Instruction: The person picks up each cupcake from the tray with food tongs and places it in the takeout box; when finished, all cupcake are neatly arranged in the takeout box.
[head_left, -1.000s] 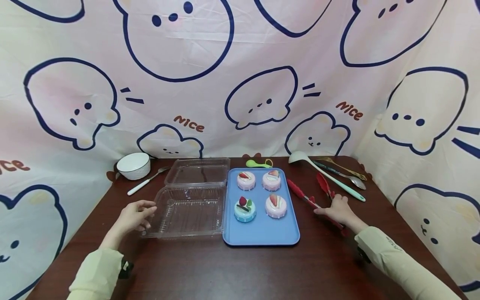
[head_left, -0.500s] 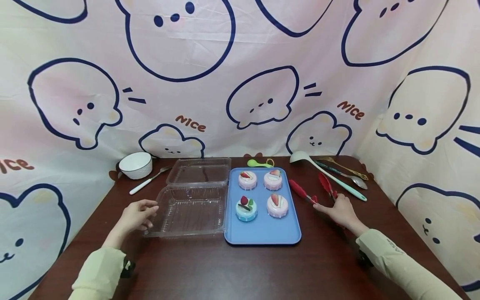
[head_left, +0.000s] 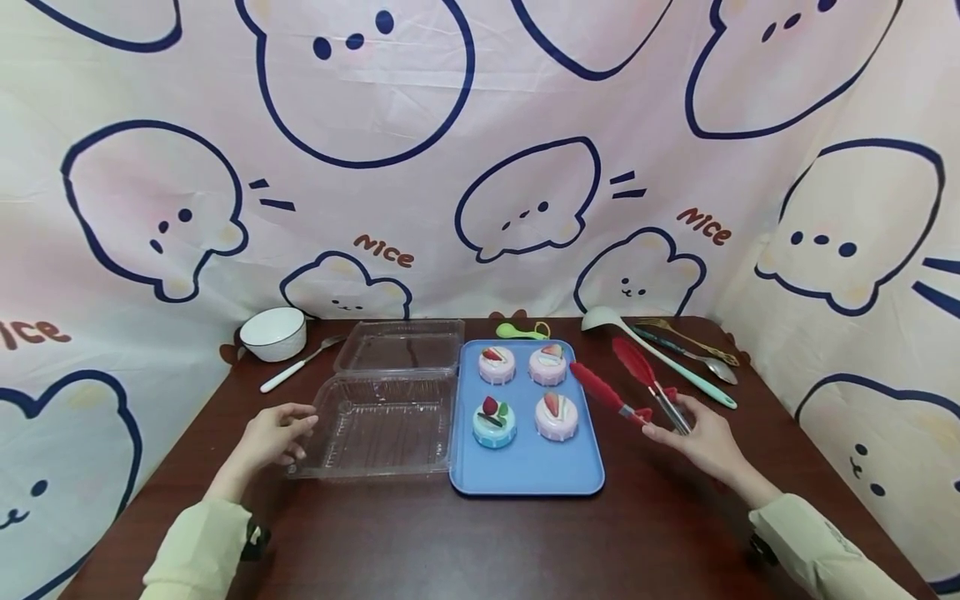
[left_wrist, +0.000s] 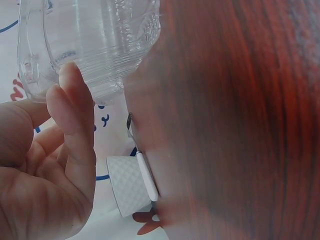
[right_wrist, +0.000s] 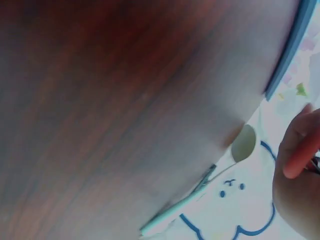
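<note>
My right hand [head_left: 701, 437] grips a pair of metal tongs with red tips [head_left: 596, 392], fingers on one arm and thumb on the other. The tongs are spread apart and point toward the blue tray [head_left: 525, 479]. On the tray sit three pink toy cakes [head_left: 557, 417] and one blue toy cake [head_left: 494, 423] with berry toppings. My left hand [head_left: 272, 435] is at the left side of the clear plastic box [head_left: 390, 425], its loosely bent fingertips right at the rim. In the right wrist view, only part of the hand and a red piece of the tongs [right_wrist: 302, 155] show.
The box's lid [head_left: 401, 343] lies opened behind it. At the back left are a white bowl [head_left: 273, 333] and a white-handled fork [head_left: 288, 371]. A green measuring spoon [head_left: 517, 331] is behind the tray; a ladle [head_left: 660, 358], a spoon and a gold fork lie at the right.
My right hand has picked up the tongs from the table, pulling back to the right, with their tips shifting slightly toward the tray. My left hand has stayed beside the box.
</note>
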